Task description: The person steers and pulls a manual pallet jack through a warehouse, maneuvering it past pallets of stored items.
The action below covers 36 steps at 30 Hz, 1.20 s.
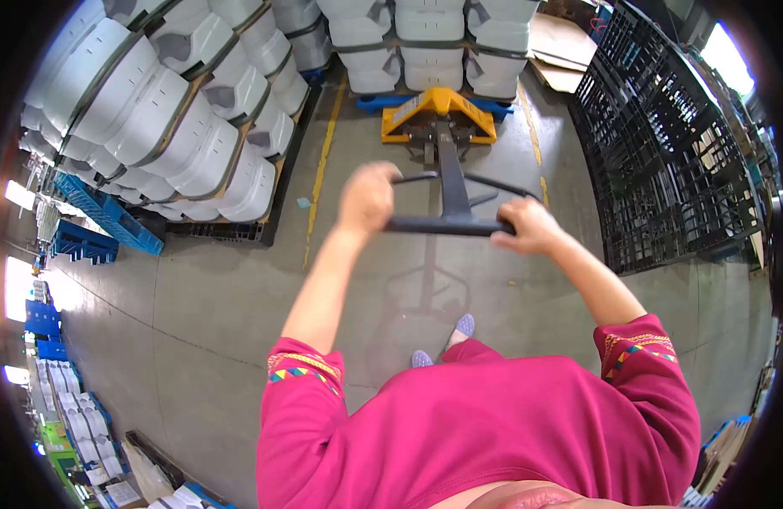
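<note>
Both my hands are on the black loop handle (442, 225) of a yellow pallet jack (443, 100). My left hand (368, 198) is closed around the left end of the loop and is slightly blurred. My right hand (529, 224) wraps the right corner, its thumb near the crossbar. The handle's shaft leans toward me from the jack. Its forks are hidden at a blue pallet (371, 103), which bears stacked white moulded parts (432, 61).
Tall stacks of white parts (167, 127) stand on a black pallet (226, 231) at left. Black plastic pallets (663, 144) stand upright at right. Blue pallets (120, 222) lean at far left. Yellow lines (325, 157) mark the floor. Cardboard sheets (562, 42) lie at the back right.
</note>
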Each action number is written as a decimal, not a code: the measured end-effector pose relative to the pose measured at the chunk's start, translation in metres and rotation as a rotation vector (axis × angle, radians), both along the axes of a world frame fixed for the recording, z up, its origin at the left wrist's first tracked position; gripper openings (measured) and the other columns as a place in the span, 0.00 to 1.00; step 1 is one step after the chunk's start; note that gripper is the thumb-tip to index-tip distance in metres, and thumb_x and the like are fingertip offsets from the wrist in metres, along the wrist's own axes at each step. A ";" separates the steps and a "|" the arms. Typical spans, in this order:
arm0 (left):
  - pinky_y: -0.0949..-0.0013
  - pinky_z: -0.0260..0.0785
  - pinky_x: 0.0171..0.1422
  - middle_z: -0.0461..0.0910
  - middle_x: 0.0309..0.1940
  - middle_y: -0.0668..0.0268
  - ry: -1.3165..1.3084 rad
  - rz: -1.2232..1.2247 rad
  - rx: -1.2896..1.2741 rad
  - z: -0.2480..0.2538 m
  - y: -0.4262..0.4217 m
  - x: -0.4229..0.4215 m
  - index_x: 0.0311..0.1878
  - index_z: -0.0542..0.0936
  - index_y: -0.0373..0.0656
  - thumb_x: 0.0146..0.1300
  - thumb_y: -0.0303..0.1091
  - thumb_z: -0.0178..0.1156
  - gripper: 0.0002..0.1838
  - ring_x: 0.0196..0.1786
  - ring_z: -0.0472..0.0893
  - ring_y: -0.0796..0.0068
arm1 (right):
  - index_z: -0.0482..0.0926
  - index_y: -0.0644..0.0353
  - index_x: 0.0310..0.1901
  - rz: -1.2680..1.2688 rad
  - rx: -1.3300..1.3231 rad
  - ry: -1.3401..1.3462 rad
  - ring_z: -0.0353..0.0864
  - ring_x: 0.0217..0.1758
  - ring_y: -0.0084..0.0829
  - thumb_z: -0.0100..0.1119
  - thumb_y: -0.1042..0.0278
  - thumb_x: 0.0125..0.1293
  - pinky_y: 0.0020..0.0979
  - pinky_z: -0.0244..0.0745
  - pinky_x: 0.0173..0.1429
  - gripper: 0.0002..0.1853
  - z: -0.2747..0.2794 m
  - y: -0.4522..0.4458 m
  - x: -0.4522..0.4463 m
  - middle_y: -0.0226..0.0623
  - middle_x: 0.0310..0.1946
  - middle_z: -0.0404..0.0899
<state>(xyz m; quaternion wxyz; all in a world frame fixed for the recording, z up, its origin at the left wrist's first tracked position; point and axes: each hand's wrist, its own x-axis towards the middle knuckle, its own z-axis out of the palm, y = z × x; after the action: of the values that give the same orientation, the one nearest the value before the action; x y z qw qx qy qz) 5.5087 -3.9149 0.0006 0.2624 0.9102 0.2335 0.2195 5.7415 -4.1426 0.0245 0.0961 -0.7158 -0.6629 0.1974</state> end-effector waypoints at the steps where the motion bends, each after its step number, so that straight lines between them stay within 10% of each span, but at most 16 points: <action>1: 0.58 0.67 0.55 0.78 0.43 0.51 0.049 -0.139 0.153 -0.036 -0.013 -0.001 0.42 0.79 0.37 0.57 0.30 0.45 0.15 0.49 0.76 0.54 | 0.75 0.60 0.30 0.050 0.002 -0.036 0.76 0.40 0.47 0.62 0.42 0.48 0.44 0.70 0.43 0.24 -0.007 -0.005 -0.008 0.47 0.32 0.77; 7: 0.53 0.71 0.42 0.79 0.28 0.52 0.533 0.057 -0.091 -0.147 -0.108 -0.071 0.33 0.78 0.43 0.51 0.32 0.48 0.11 0.36 0.79 0.51 | 0.78 0.57 0.32 0.071 -0.266 -0.185 0.78 0.41 0.39 0.56 0.64 0.42 0.41 0.68 0.49 0.12 -0.155 -0.085 -0.084 0.40 0.32 0.79; 15: 0.53 0.70 0.36 0.79 0.25 0.52 0.460 0.170 -0.092 -0.038 -0.052 -0.010 0.26 0.80 0.43 0.48 0.32 0.48 0.10 0.31 0.79 0.49 | 0.79 0.57 0.28 -0.039 -0.209 -0.178 0.76 0.42 0.36 0.57 0.65 0.39 0.39 0.65 0.50 0.11 -0.052 -0.034 -0.044 0.37 0.29 0.78; 20: 0.53 0.71 0.41 0.81 0.29 0.52 0.807 0.048 -0.163 -0.159 -0.112 -0.073 0.31 0.81 0.44 0.49 0.34 0.49 0.12 0.35 0.80 0.51 | 0.82 0.52 0.35 -0.065 -0.550 -0.089 0.76 0.50 0.35 0.57 0.62 0.46 0.45 0.64 0.56 0.13 -0.151 -0.080 -0.093 0.35 0.37 0.81; 23: 0.53 0.70 0.42 0.81 0.30 0.53 0.878 0.031 -0.168 -0.156 -0.103 -0.061 0.33 0.81 0.44 0.50 0.33 0.48 0.12 0.36 0.80 0.52 | 0.82 0.50 0.35 -0.010 -0.511 -0.021 0.76 0.49 0.35 0.57 0.62 0.47 0.45 0.64 0.56 0.12 -0.171 -0.079 -0.085 0.36 0.37 0.81; 29: 0.53 0.70 0.36 0.79 0.24 0.55 0.543 0.150 -0.035 -0.064 -0.044 0.000 0.23 0.81 0.47 0.47 0.34 0.48 0.11 0.31 0.80 0.54 | 0.83 0.51 0.31 -0.025 -0.349 -0.054 0.78 0.44 0.36 0.57 0.66 0.40 0.40 0.69 0.49 0.12 -0.044 -0.005 -0.008 0.35 0.31 0.81; 31: 0.55 0.71 0.35 0.80 0.24 0.55 0.571 0.142 -0.054 -0.089 -0.058 -0.011 0.23 0.81 0.47 0.47 0.34 0.48 0.11 0.31 0.80 0.54 | 0.83 0.51 0.33 -0.041 -0.681 -0.005 0.77 0.48 0.35 0.57 0.66 0.41 0.38 0.69 0.51 0.13 -0.074 -0.016 -0.024 0.36 0.33 0.81; 36: 0.53 0.69 0.44 0.81 0.32 0.53 0.876 0.094 -0.212 -0.152 -0.085 -0.035 0.33 0.81 0.46 0.51 0.35 0.46 0.13 0.38 0.80 0.51 | 0.82 0.50 0.38 -0.037 -0.545 -0.002 0.80 0.45 0.40 0.56 0.67 0.42 0.40 0.71 0.49 0.17 -0.162 -0.058 -0.056 0.38 0.33 0.81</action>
<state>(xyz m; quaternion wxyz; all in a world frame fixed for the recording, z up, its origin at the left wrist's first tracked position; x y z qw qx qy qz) 5.4740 -4.0000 -0.1516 0.2205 0.8736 0.3850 -0.2001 5.6854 -4.2010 -0.1376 -0.0970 -0.7274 -0.5722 0.3662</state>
